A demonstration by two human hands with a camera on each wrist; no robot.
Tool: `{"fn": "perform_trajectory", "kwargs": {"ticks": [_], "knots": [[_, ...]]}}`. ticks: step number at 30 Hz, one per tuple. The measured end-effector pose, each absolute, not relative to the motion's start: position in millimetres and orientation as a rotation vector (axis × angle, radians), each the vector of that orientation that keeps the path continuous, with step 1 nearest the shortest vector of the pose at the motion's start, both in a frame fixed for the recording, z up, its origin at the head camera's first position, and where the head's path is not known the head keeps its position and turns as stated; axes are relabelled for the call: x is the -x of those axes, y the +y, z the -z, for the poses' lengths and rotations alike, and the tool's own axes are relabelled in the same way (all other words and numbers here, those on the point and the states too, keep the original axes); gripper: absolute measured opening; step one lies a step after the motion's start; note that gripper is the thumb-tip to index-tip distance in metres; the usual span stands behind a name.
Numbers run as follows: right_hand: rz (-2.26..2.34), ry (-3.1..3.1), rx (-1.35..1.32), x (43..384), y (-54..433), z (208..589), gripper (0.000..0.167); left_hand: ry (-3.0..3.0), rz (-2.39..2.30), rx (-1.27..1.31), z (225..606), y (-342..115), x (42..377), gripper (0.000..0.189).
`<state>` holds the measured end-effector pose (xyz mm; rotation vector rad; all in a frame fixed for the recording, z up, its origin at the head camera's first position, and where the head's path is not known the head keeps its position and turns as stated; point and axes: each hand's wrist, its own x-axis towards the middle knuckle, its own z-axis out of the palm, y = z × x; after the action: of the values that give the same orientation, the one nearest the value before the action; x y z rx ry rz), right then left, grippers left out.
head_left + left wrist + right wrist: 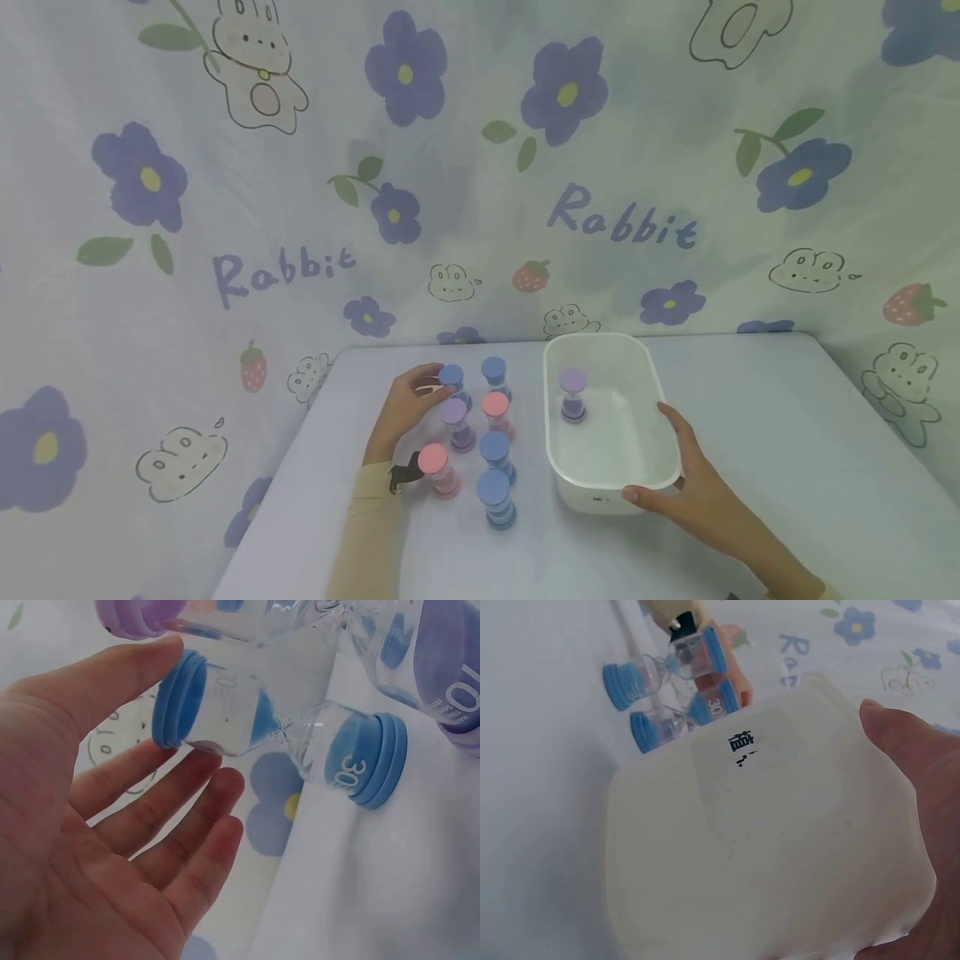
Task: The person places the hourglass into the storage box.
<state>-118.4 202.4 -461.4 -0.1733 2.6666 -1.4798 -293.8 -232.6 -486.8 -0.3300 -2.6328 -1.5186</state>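
Note:
In the head view my left hand (411, 408) is at a blue-capped hourglass (452, 377), in the back row on the left. The left wrist view has the thumb and index finger on opposite sides of its blue cap (178, 701), pinching it, while the other fingers are spread below. The hourglass stands upright and is marked 30. My right hand (701, 492) grips a white plastic bin (600, 497) by its near right corner, thumb on the near rim and fingers at the right side. Inside the bin stands a purple hourglass (573, 396).
Several other hourglasses stand in two rough columns left of the bin: purple (456, 425), pink (497, 415), pink (438, 471), and blue (495, 500) among them. A patterned rabbit curtain (480, 167) hangs behind the white table (765, 467).

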Motion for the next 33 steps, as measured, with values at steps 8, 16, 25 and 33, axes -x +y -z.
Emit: {"fn": "perform_trajectory", "kwargs": {"ticks": [8, 16, 25, 33], "knots": [[1.495, 2.662, 0.177, 117, 202, 461, 0.122, -2.612, 1.502, 0.314, 488, -231, 293, 0.054], [1.527, 2.651, 0.205, 117, 201, 461, 0.122, -2.636, 1.502, 0.298, 486, -230, 291, 0.057], [1.546, 2.659, 0.222, 116, 202, 462, 0.121, -2.598, 1.473, 0.284, 484, -232, 290, 0.052], [1.564, 2.642, 0.239, 118, 204, 464, 0.12, -2.537, 1.539, 0.236, 477, -239, 289, 0.048]]}}
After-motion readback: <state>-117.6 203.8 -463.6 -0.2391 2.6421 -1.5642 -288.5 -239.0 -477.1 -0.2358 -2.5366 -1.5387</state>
